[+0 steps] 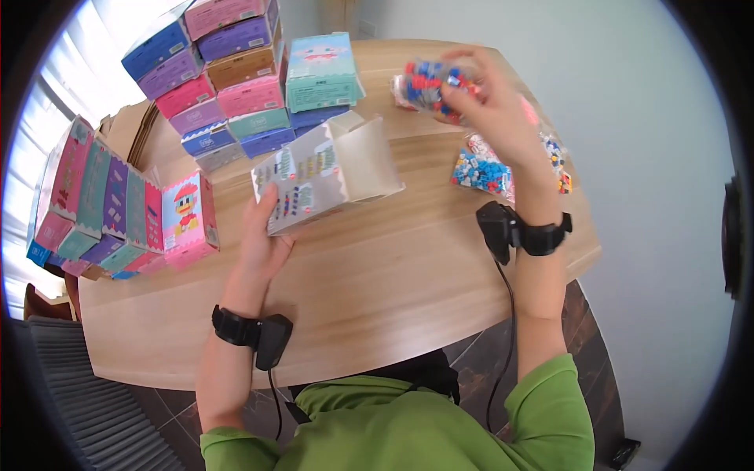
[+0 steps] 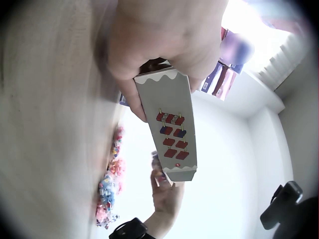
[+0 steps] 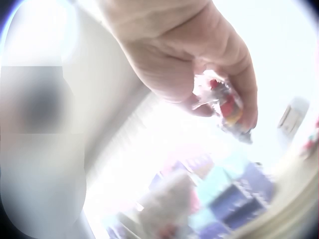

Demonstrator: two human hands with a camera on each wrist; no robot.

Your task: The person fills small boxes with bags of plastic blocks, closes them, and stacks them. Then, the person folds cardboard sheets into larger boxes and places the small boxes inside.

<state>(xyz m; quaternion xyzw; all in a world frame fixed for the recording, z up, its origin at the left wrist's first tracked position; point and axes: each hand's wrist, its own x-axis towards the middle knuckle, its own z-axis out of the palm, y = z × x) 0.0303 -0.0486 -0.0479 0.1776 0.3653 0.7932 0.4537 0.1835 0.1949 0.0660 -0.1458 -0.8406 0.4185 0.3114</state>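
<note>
In the head view my left hand grips a white printed cardboard box by its near left end. The box is tilted, with its unfolded flap end facing right. The left wrist view shows the narrow side of this box, printed with red and blue brick steps. My right hand holds up a clear plastic bag of red, blue and grey small building bricks, apart from the box. In the right wrist view the bag is pinched between thumb and fingers.
Several colourful boxes are stacked at the back left, and another row stands at the left edge. More brick bags lie at the table's right side, under the right forearm. A wall borders the wooden table on the right.
</note>
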